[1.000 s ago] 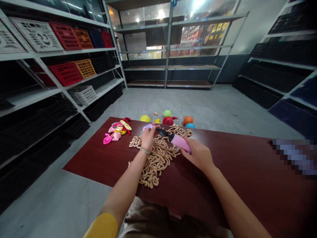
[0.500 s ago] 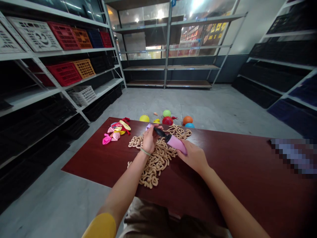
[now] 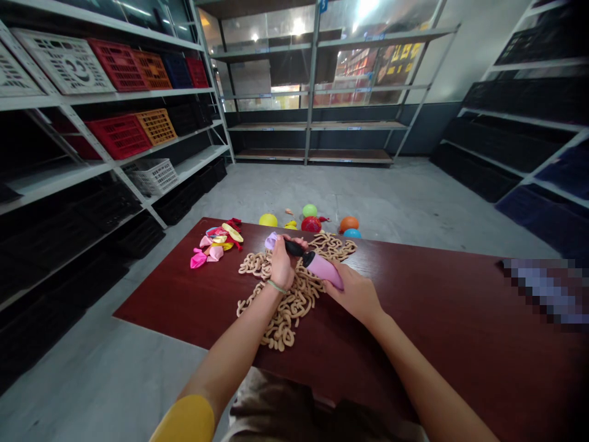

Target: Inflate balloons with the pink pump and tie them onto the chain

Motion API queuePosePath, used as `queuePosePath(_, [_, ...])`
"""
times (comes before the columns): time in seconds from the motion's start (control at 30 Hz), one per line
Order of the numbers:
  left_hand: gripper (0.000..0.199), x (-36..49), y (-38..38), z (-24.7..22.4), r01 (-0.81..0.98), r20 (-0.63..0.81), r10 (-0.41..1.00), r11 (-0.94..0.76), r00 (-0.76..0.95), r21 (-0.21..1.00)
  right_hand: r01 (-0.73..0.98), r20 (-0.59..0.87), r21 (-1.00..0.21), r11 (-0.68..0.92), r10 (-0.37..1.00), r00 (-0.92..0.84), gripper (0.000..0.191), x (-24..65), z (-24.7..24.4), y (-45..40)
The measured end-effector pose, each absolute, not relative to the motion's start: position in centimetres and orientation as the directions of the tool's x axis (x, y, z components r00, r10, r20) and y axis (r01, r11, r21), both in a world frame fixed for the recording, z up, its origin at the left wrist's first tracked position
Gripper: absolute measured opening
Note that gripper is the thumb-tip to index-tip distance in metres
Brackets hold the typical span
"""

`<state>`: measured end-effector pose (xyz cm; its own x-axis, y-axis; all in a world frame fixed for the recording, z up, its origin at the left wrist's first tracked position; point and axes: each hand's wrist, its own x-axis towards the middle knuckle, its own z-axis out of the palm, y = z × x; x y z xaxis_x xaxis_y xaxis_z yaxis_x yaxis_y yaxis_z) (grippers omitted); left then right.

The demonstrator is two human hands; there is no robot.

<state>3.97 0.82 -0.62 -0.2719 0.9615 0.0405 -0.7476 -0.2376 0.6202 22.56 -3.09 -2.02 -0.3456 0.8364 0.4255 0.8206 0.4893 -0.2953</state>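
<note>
"5" or "S" on blue shelf sign [image 3: 323,5]

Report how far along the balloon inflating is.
Round, inflated coloured balloons on the grey floor look done. In work: the small lilac balloon at the left hand; the right hand grips the pink plastic pump. Left: limp multicoloured balloons on the dark-red table.

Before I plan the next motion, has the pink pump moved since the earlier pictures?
Yes: the pink pump, in the right hand, has shifted slightly left against the orange balloon.
</note>
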Motion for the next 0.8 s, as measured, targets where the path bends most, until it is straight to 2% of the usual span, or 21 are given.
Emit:
queuePosePath(0.23, [0.035, 4.2, 0.5, -0.2, -0.710, 0.003, 0.965, -0.194, -0.260, 0.677, 0.819, 0.440, -0.308, 0.484, 0.836, -0.328, 0.046, 22.6, -2.0, -3.1])
queuePosePath(0.43, [0.051, 3.6, 0.5, 0.0, -0.764, -0.020, 0.968, -0.186, -0.252, 0.619, 0.813, 0.435, -0.310, 0.492, 0.834, -0.339, 0.045, 22.3, -2.0, -3.2])
queuePosePath(0.63, [0.037, 3.9, 0.3, 0.3, -0.735, 0.006, 0.937, -0.278, -0.349, 0.619, 0.793, 0.421, -0.320, 0.519, 0.827, -0.372, 0.044, 22.0, -1.9, -3.4])
queuePosePath(0.8, [0.035, 4.1, 0.1, 0.8, -0.776, -0.041, 0.945, -0.242, -0.325, 0.582, 0.794, 0.399, -0.332, 0.509, 0.839, -0.370, 0.047, 21.6, -1.8, -3.5])
